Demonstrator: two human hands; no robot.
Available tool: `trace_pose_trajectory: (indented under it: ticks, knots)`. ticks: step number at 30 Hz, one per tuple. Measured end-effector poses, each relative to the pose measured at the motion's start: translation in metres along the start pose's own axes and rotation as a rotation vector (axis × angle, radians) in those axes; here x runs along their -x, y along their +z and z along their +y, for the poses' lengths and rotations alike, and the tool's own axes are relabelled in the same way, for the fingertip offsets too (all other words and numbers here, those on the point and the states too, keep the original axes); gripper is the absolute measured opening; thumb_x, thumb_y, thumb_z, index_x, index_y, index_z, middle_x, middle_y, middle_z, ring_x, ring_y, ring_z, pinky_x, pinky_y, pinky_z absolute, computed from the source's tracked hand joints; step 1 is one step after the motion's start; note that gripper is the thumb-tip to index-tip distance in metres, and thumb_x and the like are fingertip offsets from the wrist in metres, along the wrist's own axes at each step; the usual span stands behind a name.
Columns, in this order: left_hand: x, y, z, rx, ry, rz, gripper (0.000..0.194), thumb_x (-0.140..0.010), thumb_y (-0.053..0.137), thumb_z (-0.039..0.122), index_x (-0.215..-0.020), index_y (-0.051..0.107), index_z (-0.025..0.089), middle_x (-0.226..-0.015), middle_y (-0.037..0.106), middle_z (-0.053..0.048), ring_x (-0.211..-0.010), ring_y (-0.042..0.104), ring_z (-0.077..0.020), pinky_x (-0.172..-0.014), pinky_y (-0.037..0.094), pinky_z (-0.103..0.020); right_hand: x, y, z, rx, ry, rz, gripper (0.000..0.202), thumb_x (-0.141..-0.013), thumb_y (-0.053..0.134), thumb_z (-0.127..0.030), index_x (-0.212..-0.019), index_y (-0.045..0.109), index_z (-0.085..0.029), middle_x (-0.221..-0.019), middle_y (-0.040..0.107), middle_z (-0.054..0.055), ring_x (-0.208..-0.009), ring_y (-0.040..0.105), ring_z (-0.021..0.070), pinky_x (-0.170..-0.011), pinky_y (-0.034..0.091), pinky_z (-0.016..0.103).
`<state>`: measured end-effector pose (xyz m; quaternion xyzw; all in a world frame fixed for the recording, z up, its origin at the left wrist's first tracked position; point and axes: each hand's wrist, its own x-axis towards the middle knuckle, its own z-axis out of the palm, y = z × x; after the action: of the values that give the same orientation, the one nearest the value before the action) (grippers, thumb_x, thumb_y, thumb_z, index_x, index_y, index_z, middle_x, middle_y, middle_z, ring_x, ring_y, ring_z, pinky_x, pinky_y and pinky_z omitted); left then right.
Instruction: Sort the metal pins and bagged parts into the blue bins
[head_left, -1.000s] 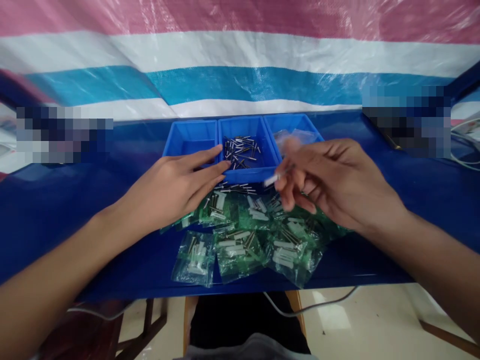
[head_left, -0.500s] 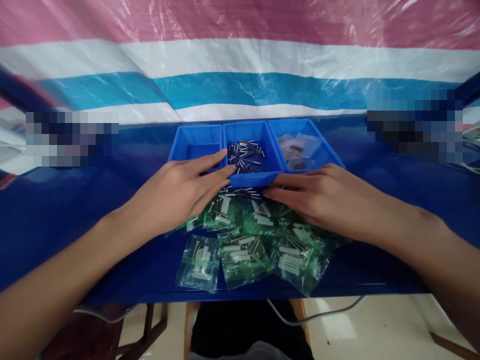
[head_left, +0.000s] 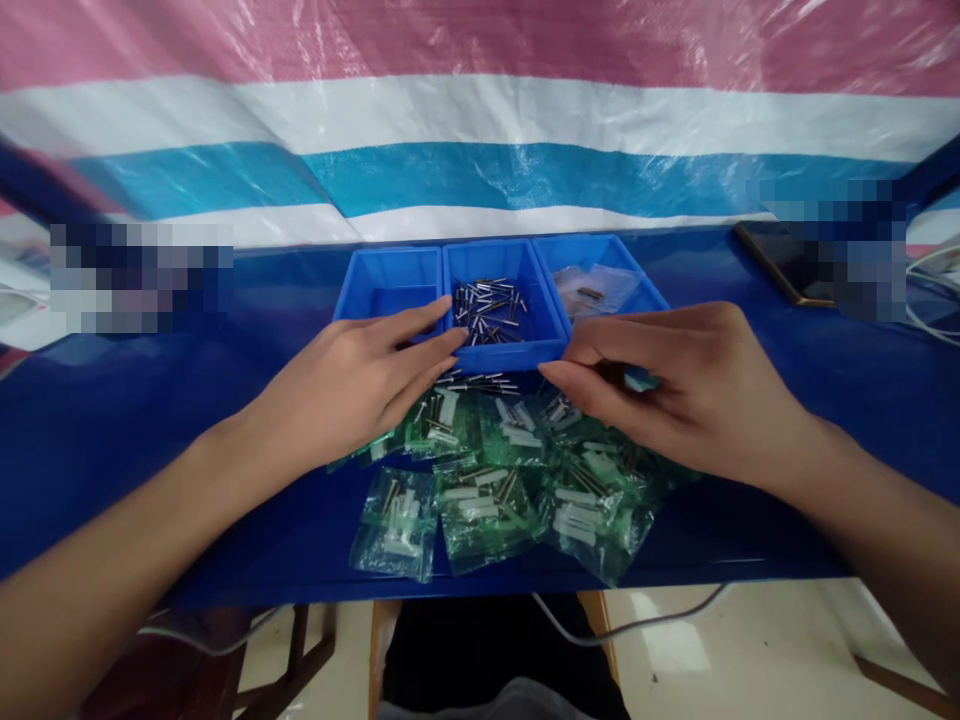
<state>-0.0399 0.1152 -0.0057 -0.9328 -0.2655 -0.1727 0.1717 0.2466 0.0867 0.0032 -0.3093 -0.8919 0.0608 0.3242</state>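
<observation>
My left hand (head_left: 375, 370) has its fingers apart over the near edges of the left blue bin (head_left: 394, 262) and the middle blue bin (head_left: 510, 356); nothing is in it. Loose metal pins (head_left: 487, 305) lie in the middle bin, and more pins (head_left: 484, 383) lie on the table just before it. My right hand (head_left: 660, 375) is curled with thumb and fingertips close together at the near edge of the right blue bin (head_left: 641, 290). Whatever is between those fingertips is too small to make out. Clear bags (head_left: 596, 290) lie in the right bin.
Several green-tinted bags (head_left: 491, 510) with white plugs and screws cover the table's near middle. A dark phone-like object (head_left: 780, 260) lies at the back right. A striped plastic sheet (head_left: 480, 110) hangs behind the blue table (head_left: 285, 540). A cable (head_left: 630, 632) hangs below its front edge.
My right hand has lifted and curled, its knuckles rising and its fingers drawing in towards the thumb. My left hand has stayed nearly still.
</observation>
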Motion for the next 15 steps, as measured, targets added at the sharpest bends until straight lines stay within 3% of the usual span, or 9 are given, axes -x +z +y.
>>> trace_pose_trajectory:
  ticks: [6,8,10,13,15]
  knots:
    - [0.001,-0.001,-0.001,-0.011,0.000,-0.002,0.039,-0.117,0.042,0.028,-0.134,0.074,0.015,-0.144,0.070,-0.018,-0.109,0.082,-0.0302,-0.083,0.072,-0.040,-0.002,0.002,-0.005,-0.570,0.339,-0.052,0.051,-0.099,0.080,-0.037,-0.055,0.060,-0.022,-0.045,0.058,-0.005,-0.033,0.049,0.0088,-0.035,0.035,0.026]
    - [0.001,-0.001,-0.001,-0.009,0.005,0.003,0.039,-0.117,0.042,0.028,-0.133,0.074,0.014,-0.144,0.070,-0.019,-0.106,0.082,-0.0305,-0.081,0.072,-0.040,-0.003,0.006,-0.003,-0.767,0.500,-0.072,0.047,-0.092,0.087,-0.041,-0.054,0.066,-0.022,-0.044,0.060,-0.004,-0.029,0.050,0.0094,-0.030,0.035,0.023]
    - [0.000,-0.001,-0.001,-0.008,0.017,0.001,0.039,-0.116,0.042,0.026,-0.132,0.075,0.013,-0.142,0.071,-0.019,-0.106,0.082,-0.0315,-0.081,0.073,-0.042,-0.005,0.010,-0.001,-0.903,0.588,-0.008,0.045,-0.090,0.089,-0.044,-0.056,0.070,-0.021,-0.049,0.067,-0.001,-0.033,0.057,0.0115,-0.029,0.039,0.021]
    - [-0.001,-0.001,0.000,0.002,0.016,-0.003,0.040,-0.116,0.042,0.026,-0.131,0.075,0.012,-0.140,0.072,-0.021,-0.109,0.082,-0.0329,-0.083,0.073,-0.043,-0.008,0.011,-0.002,-1.070,0.548,0.218,0.043,-0.105,0.070,-0.045,-0.071,0.079,-0.019,-0.083,0.084,0.008,-0.074,0.083,0.0205,-0.052,0.063,0.022]
    - [-0.001,-0.001,0.000,0.011,0.001,-0.007,0.040,-0.116,0.041,0.027,-0.132,0.075,0.013,-0.142,0.071,-0.021,-0.108,0.082,-0.0327,-0.085,0.073,-0.044,-0.008,0.005,-0.005,-1.111,0.491,0.325,0.042,-0.113,0.057,-0.039,-0.087,0.083,-0.018,-0.107,0.086,0.012,-0.105,0.084,0.0252,-0.075,0.071,0.029]
